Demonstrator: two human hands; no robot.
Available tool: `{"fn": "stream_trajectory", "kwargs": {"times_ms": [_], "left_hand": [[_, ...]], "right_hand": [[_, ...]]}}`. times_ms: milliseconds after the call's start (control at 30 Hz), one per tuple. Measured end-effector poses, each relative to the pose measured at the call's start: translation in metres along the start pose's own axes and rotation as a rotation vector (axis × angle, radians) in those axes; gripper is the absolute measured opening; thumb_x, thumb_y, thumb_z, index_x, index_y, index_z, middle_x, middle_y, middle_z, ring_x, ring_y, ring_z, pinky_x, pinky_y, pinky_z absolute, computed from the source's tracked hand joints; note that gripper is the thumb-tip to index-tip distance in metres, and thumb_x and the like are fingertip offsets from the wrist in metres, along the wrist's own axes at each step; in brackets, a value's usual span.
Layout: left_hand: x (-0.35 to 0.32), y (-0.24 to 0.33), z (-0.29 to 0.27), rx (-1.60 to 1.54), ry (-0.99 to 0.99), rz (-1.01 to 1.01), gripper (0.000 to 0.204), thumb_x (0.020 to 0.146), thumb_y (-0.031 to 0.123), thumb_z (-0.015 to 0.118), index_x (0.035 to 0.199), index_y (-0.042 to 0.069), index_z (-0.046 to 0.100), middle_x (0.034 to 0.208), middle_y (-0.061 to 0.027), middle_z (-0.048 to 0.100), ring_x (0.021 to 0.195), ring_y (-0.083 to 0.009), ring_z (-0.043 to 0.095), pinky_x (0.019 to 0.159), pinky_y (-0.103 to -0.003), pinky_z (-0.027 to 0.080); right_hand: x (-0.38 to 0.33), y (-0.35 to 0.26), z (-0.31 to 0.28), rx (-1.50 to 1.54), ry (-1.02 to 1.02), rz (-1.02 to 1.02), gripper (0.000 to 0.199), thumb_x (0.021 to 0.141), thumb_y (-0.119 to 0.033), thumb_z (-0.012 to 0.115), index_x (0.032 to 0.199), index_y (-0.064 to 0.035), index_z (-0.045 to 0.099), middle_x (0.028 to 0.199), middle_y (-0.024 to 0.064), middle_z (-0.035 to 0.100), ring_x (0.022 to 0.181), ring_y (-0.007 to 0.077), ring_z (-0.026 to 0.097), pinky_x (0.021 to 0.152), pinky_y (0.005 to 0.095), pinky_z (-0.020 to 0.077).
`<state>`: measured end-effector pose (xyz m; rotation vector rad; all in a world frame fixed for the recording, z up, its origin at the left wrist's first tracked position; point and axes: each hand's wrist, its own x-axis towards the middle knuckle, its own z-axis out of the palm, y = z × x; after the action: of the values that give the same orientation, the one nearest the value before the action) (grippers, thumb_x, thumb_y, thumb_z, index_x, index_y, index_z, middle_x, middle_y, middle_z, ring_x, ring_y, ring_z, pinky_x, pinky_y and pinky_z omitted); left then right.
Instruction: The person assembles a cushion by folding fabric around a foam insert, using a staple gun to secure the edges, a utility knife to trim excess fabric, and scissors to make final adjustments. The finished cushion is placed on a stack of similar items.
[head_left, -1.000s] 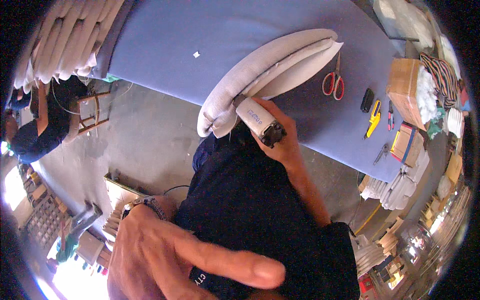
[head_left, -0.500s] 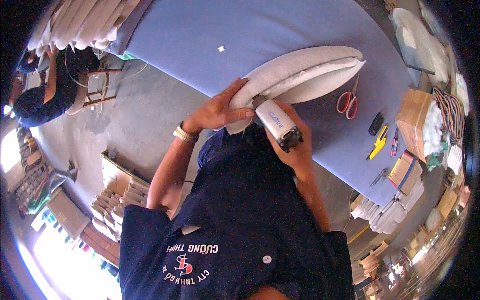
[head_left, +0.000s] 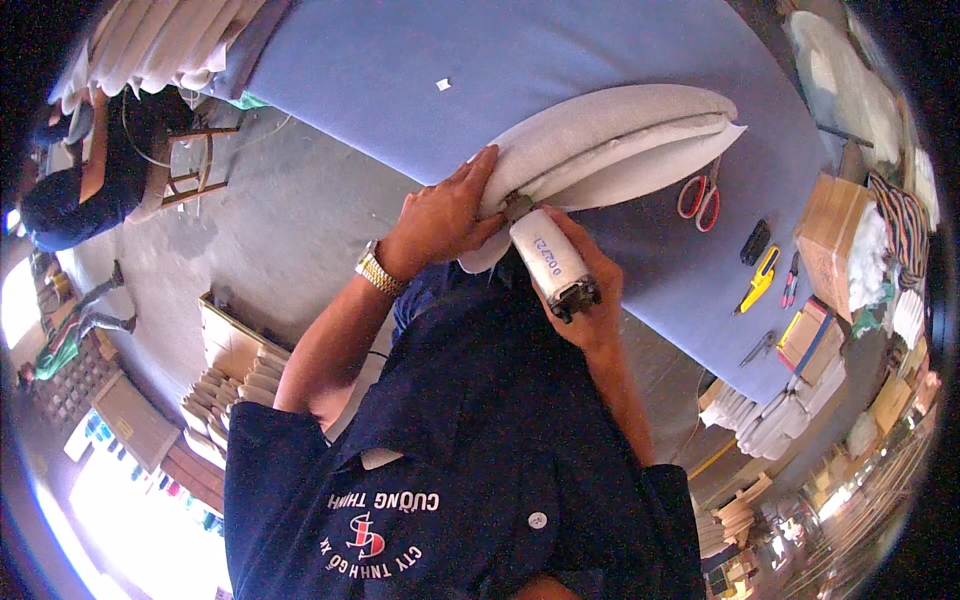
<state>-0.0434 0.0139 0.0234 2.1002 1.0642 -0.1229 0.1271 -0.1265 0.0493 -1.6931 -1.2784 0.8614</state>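
A padded, light-grey fabric seat cushion (head_left: 590,130) is tilted over the near edge of the blue-covered table, its folded rim and pale underside facing me. My left hand (head_left: 445,222) grips the cushion's near left end, the thumb pressing down on the fabric edge. My right hand (head_left: 598,285) is wrapped round a white and black staple gun (head_left: 548,252). The gun's dark nose touches or nearly touches the rim, close to my left thumb. Most of my right fingers are hidden behind the gun's body.
On the table's right lie red-handled scissors (head_left: 698,200), a black block (head_left: 755,242), a yellow cutter (head_left: 760,280), red-black pliers (head_left: 790,280) and a cardboard box (head_left: 832,235). A co-worker (head_left: 85,190) bends at the far left; another person (head_left: 75,325) is behind.
The staple gun has turned slightly and its rear end has dropped a little. My left hand has shifted slightly along the cushion's end. A walking person has come into view at the left.
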Motion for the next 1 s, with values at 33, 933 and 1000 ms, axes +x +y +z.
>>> {"fn": "stream_trajectory", "kwargs": {"times_ms": [33,933,1000], "left_hand": [[0.000,0.002,-0.001,0.005,-0.014,-0.020,0.080,0.093,0.045,0.065,0.155,0.008,0.030,0.147,-0.0257,0.052,0.113,-0.0468,0.065,0.092,-0.057,0.055],[-0.008,0.013,0.018,0.092,0.015,-0.061,0.095,0.081,0.025,0.079,0.157,0.008,0.024,0.155,-0.0166,0.045,0.138,-0.0382,0.050,0.098,-0.058,0.054],[-0.007,0.012,0.019,0.101,0.011,-0.058,0.093,0.083,0.029,0.078,0.157,0.008,0.025,0.156,-0.0167,0.045,0.138,-0.0382,0.050,0.098,-0.058,0.053]], "right_hand": [[-0.001,-0.001,0.000,-0.003,-0.002,-0.002,0.058,0.083,-0.004,0.075,0.139,-0.0048,0.058,0.127,0.0147,0.070,0.116,0.0245,0.069,0.098,0.0350,0.0540],[-0.024,0.003,0.001,0.062,-0.052,0.085,0.068,0.078,-0.011,0.076,0.142,-0.0061,0.056,0.130,0.0193,0.067,0.114,0.0327,0.069,0.097,0.0396,0.0542],[-0.024,0.005,0.001,0.070,-0.045,0.065,0.069,0.076,-0.014,0.077,0.142,-0.0067,0.056,0.129,0.0196,0.068,0.113,0.0341,0.070,0.097,0.0408,0.0544]]}}
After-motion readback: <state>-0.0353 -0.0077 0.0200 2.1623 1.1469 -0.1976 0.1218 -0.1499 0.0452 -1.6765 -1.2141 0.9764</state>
